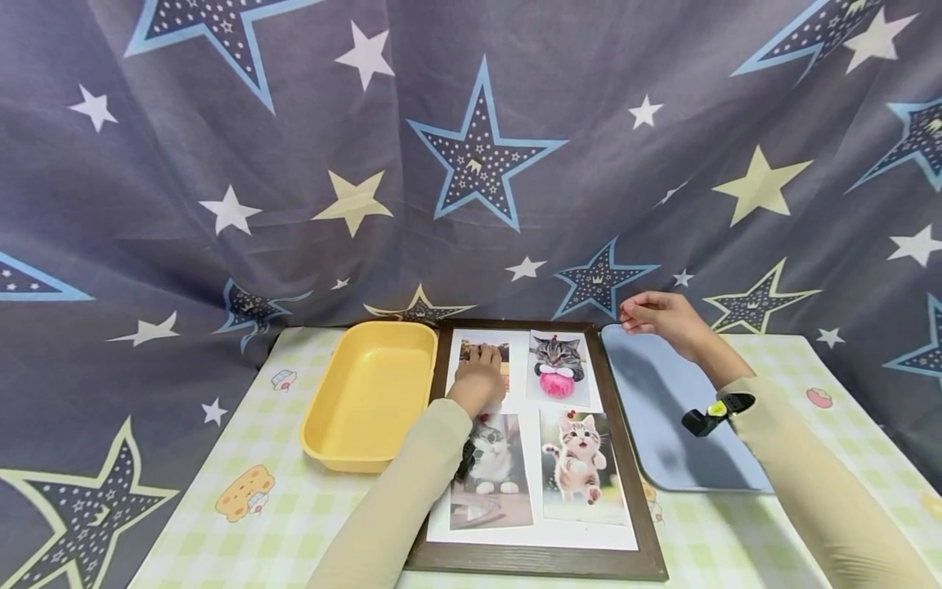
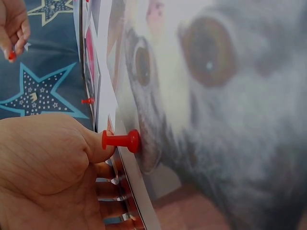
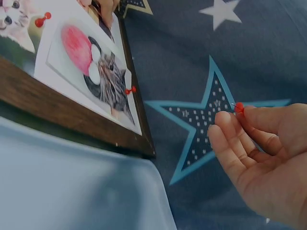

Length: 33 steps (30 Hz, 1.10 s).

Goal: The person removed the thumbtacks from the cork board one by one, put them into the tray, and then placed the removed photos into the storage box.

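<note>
My left hand [image 1: 478,383] lies with extended fingers on the upper-left photo [image 1: 505,353], covering much of it, on a white board [image 1: 521,474] with a dark wooden frame [image 1: 540,561]. Close by the left thumb, a red push pin [image 2: 121,141] stands in the grey-and-white cat photo [image 1: 502,458]. Beyond the frame's upper right corner, my right hand [image 1: 666,321] is raised and pinches another red push pin [image 3: 239,108] between thumb and fingertips, its metal point showing. Single red pins also hold the tabby cat photo [image 1: 557,368] and the jumping kitten photo [image 1: 580,466].
A yellow tray [image 1: 371,384] stands left of the frame. To the right lies a shallow blue tray [image 1: 673,442], partly under the right forearm. A checked cloth [image 1: 287,507] covers the table, and a starred curtain [image 1: 471,262] hangs behind.
</note>
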Available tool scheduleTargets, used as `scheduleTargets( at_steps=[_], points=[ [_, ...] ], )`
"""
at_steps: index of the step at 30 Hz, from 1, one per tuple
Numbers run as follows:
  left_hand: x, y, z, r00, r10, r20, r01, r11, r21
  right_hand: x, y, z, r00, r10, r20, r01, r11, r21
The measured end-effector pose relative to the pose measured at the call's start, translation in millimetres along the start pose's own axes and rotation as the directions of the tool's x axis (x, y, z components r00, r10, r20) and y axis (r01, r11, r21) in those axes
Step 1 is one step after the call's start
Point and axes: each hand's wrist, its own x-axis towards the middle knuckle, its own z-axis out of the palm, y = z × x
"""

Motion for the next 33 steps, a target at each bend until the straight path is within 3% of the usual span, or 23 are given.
scheduleTargets(
  at_steps=[10,21,33],
  points=[
    [1.1,-0.9,0.0,1.0,-0.001,0.015,0.001,1.0,-0.007,-2.9,17.9,-16.4,0.998,0.028,-0.062,-0.027,0.999,0.024],
    [3.6,-1.0,1.1,1.0,-0.004,0.024,0.005,1.0,-0.029,4.2,46.1,-27.9,0.988,0.113,-0.102,-0.109,0.993,0.043],
    [2.6,-0.3,1.1,1.0,-0.004,0.005,0.004,1.0,-0.022,7.6,66.7,-31.6,0.984,0.148,-0.101,-0.146,0.989,0.027]
  ],
)
